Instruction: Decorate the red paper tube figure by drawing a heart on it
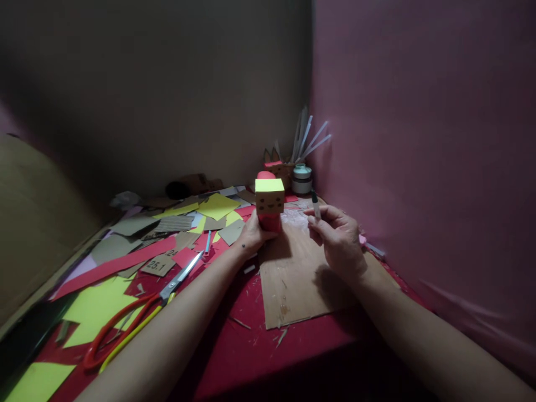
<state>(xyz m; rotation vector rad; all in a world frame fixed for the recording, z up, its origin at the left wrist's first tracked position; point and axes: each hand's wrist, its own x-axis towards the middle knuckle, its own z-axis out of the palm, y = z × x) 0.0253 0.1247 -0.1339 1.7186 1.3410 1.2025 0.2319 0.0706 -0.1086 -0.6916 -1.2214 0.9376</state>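
My left hand (pixel 253 234) is closed around the red lower part of a small cardboard figure (pixel 270 202). Its box-shaped head has a bright yellow top and a face drawn in dark marks on the side towards me. To the right, my right hand (pixel 339 231) pinches a slim white marker (pixel 316 211) with a dark green upper end pointing up. Marker and figure are apart. Beneath both hands lies a flat brown board (pixel 305 285), with glue-like smears and scraps on it. The fingers of my left hand behind the figure are hidden.
Red-handled scissors (pixel 167 290) lie left of my left forearm among yellow paper (pixel 100 307), red strips and cardboard pieces (pixel 158 264). Behind the figure stand a lidded jar (pixel 302 178) and several white sticks (pixel 310 139). A pink wall (pixel 427 139) closes off the right side.
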